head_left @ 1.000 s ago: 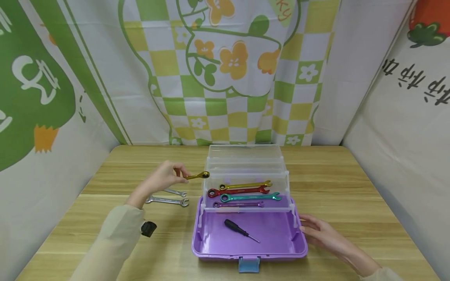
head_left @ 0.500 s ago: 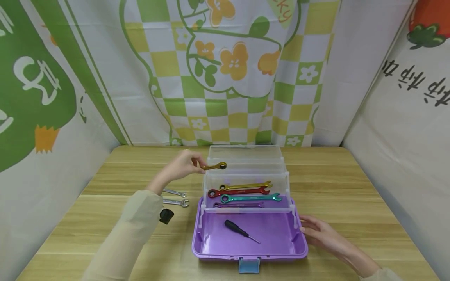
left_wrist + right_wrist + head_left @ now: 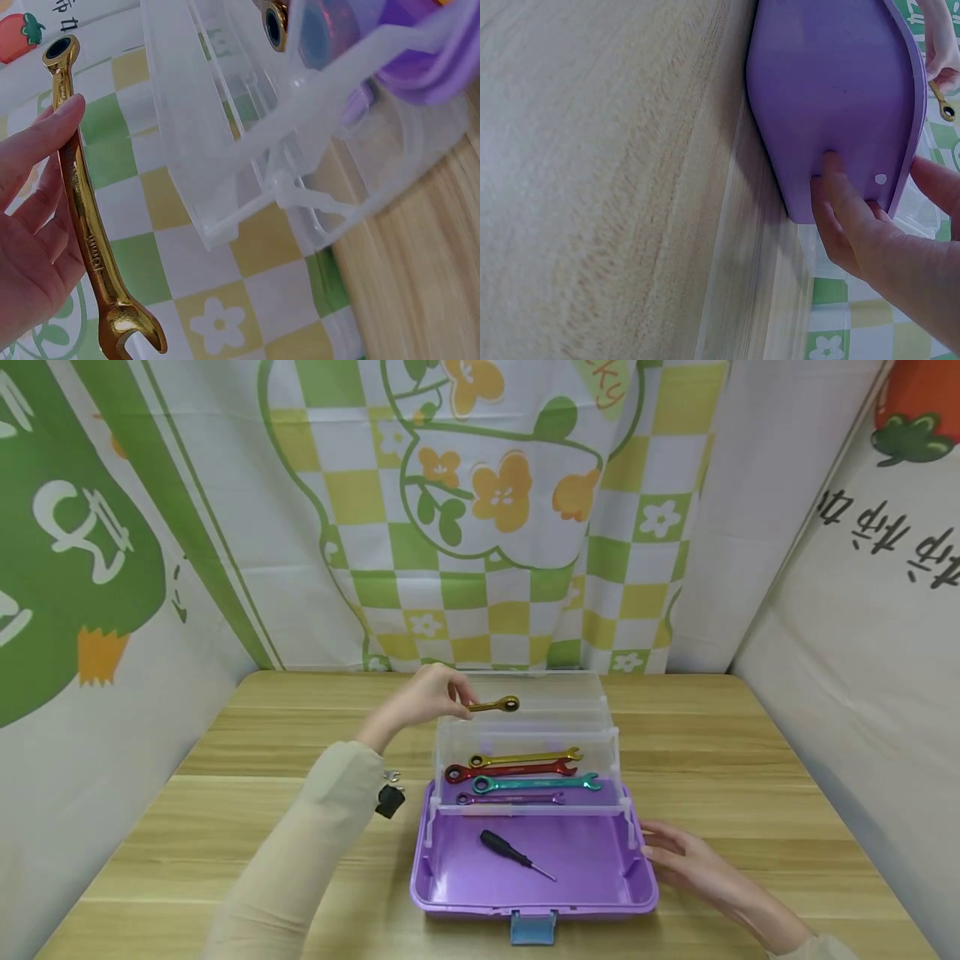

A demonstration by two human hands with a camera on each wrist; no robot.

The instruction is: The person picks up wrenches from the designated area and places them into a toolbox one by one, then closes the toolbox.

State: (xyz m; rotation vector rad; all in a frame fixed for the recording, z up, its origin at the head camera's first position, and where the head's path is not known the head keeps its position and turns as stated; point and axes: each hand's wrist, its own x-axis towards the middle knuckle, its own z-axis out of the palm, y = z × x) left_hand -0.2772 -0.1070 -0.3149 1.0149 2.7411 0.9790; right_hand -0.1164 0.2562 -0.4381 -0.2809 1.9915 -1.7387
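In the head view my left hand pinches a gold ratcheting combination wrench above the raised clear trays. Its ring end points right there; the left wrist view shows the whole wrench, its open jaw at the lower end. My right hand holds the right side of the purple toolbox. The right wrist view puts its fingers on the outer wall and the thumb at the rim. In the lower tray lie a yellow wrench, a red wrench, a teal wrench and a purple wrench.
A black-handled screwdriver lies on the toolbox floor. A blue latch hangs at the front. Silver wrenches on the wooden table are mostly hidden by the left sleeve. A patterned curtain stands behind.
My left hand has carried the gold wrench rightward and slightly up, from left of the trays to above them. The left forearm now covers most of the silver wrenches. My right hand has stayed put.
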